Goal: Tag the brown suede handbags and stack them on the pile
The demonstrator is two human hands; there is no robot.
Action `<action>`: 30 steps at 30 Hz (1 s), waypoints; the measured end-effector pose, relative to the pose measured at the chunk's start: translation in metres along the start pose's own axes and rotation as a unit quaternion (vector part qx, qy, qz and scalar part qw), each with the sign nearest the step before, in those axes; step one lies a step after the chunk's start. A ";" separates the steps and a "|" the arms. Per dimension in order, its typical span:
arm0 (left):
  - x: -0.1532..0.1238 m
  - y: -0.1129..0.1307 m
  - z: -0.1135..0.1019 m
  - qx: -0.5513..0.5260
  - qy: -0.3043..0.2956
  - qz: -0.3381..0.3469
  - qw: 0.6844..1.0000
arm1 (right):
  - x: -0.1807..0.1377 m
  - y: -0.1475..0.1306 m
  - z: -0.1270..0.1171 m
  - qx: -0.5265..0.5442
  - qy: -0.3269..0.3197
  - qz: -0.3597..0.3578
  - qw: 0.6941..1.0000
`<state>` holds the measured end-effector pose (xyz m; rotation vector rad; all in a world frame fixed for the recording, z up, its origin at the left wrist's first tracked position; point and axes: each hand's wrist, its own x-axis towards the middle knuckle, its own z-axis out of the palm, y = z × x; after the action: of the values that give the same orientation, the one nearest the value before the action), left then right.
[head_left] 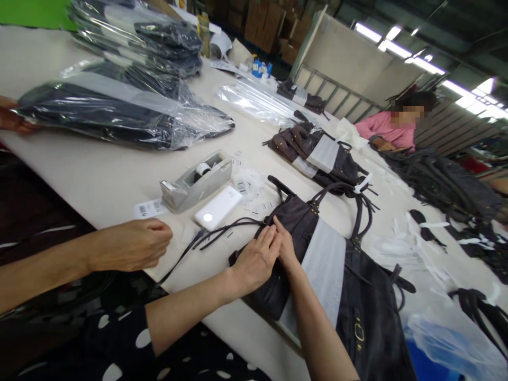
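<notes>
The left hand (254, 260) and right hand (286, 247) meet with fingers pressed together on the dark bag (299, 219) directly beneath them; any pinch is hidden. Pale table (115, 180) surrounds them; cardboard boxes (264, 24) and ceiling lights (426, 65) lie far beyond.

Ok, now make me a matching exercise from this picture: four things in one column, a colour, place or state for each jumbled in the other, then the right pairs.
Things
1. Tape dispenser
2. Stack of bags
3. Shirt in the background
4. Left hand

Descriptions
A. Pink
B. Against the right hand, over a dark handbag
C. Grey
D. Plastic-wrapped

Right pairs: 1-C, 2-D, 3-A, 4-B
</notes>
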<state>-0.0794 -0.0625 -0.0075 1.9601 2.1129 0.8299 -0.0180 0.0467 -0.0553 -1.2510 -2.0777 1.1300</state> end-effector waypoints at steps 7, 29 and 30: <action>-0.008 -0.008 -0.006 0.004 -0.049 -0.076 0.996 | -0.005 0.013 -0.006 0.042 -0.026 -0.065 0.997; -0.053 -0.028 0.017 0.092 0.111 -0.106 0.984 | -0.027 -0.019 0.015 -0.478 -0.022 -0.138 0.867; -0.053 -0.028 0.020 0.088 0.126 -0.102 0.983 | -0.027 -0.019 0.015 -0.483 -0.020 -0.139 0.864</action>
<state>-0.0876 -0.1075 -0.0513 1.7515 2.5624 0.9198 -0.0252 0.0121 -0.0466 -1.2124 -2.8494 -0.1007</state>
